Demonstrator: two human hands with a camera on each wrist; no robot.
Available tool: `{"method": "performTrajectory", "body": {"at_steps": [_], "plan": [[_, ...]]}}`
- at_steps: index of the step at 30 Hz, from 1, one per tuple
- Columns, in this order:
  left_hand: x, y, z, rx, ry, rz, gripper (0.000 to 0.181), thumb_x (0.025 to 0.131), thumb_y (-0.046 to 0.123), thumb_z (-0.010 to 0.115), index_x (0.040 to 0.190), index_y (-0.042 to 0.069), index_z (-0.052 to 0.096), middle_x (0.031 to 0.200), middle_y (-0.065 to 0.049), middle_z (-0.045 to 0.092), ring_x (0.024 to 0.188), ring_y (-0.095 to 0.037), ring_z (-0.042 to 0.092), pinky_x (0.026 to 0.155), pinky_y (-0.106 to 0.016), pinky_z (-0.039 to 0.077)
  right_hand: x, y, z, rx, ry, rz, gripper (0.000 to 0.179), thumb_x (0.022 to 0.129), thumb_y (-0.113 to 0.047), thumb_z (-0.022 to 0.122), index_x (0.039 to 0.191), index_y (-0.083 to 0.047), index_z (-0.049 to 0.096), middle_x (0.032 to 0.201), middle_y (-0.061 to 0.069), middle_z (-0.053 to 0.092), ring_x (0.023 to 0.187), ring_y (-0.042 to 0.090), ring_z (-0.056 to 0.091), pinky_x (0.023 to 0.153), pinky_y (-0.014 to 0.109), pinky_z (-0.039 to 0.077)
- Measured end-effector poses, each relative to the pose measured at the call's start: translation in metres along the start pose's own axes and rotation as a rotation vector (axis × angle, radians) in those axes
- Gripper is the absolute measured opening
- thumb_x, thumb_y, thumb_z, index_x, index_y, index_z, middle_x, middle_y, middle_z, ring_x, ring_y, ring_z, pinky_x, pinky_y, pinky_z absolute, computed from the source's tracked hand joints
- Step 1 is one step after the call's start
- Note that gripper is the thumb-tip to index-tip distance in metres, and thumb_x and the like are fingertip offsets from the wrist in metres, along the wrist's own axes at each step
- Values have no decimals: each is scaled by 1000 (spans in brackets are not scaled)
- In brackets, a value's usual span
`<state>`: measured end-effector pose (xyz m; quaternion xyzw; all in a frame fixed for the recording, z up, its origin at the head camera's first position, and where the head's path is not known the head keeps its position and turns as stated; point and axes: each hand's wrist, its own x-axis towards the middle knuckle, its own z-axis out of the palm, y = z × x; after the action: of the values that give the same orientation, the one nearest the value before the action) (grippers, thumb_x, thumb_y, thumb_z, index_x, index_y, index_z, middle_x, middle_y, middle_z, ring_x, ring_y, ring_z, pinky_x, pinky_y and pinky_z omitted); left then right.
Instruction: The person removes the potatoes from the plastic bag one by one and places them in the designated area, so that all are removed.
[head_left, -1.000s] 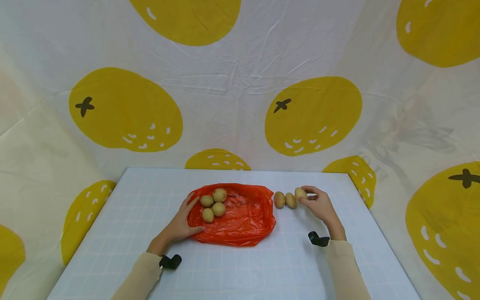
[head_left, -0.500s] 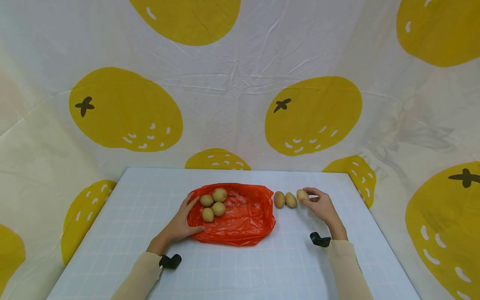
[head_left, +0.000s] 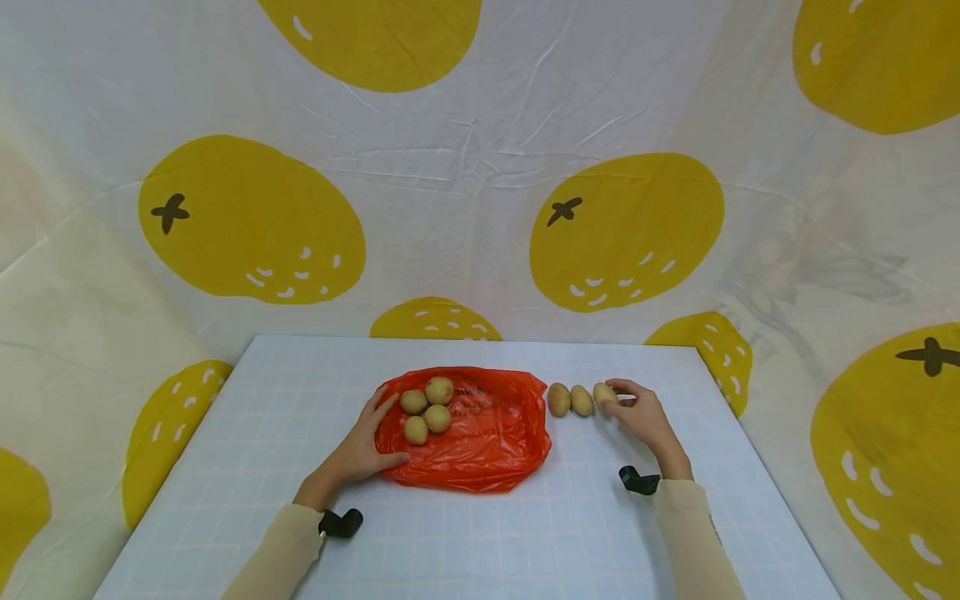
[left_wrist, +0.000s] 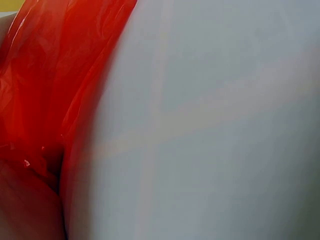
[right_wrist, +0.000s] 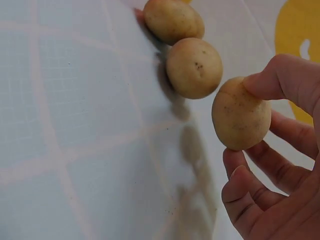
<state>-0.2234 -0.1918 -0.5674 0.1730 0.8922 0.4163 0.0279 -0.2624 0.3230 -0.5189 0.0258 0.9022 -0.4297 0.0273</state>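
Note:
A red plastic bag [head_left: 487, 454] lies spread on the table, with several potatoes [head_left: 438, 418] grouped on its left part. My left hand [head_left: 366, 442] rests at the bag's left edge, thumb and fingers spread around it. Red film fills the left side of the left wrist view and partly hides the hand. Right of the bag, my right hand [head_left: 643, 417] pinches a potato [right_wrist: 241, 114] between thumb and fingertips. Two other potatoes stand in a row beside it, a nearer one [right_wrist: 194, 68] and a farther one [right_wrist: 173, 21] closest to the bag.
The table [head_left: 480, 550] wears a pale checked cloth. Behind it and at both sides hangs a white sheet [head_left: 450, 233] printed with big yellow fruit. Black wrist cameras [head_left: 341, 523] jut from both wrists.
My right hand has shifted slightly right and down with its potato, widening the gap to the neighbouring potato. The left hand and the bag have stayed put.

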Motion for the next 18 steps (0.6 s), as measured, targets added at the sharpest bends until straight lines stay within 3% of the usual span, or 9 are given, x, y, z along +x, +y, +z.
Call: {"method": "performTrajectory", "body": {"at_steps": [9,18], "plan": [[0,0,0,-6,-9,-15,111,78,43,85,163,6,25,172,-18,5,154,-50,16,114,-77,27,3,7,3,5,6,-1,53,95,-25,74,140,-2,60,141,27,57,115,38,64,82,29,54],[0,-1,1,-7,8,8,110,78,41,86,162,4,27,171,-19,6,153,-51,18,113,-77,28,6,13,7,7,2,10,53,95,-26,73,140,-3,59,142,27,56,117,39,63,79,28,54]]}}
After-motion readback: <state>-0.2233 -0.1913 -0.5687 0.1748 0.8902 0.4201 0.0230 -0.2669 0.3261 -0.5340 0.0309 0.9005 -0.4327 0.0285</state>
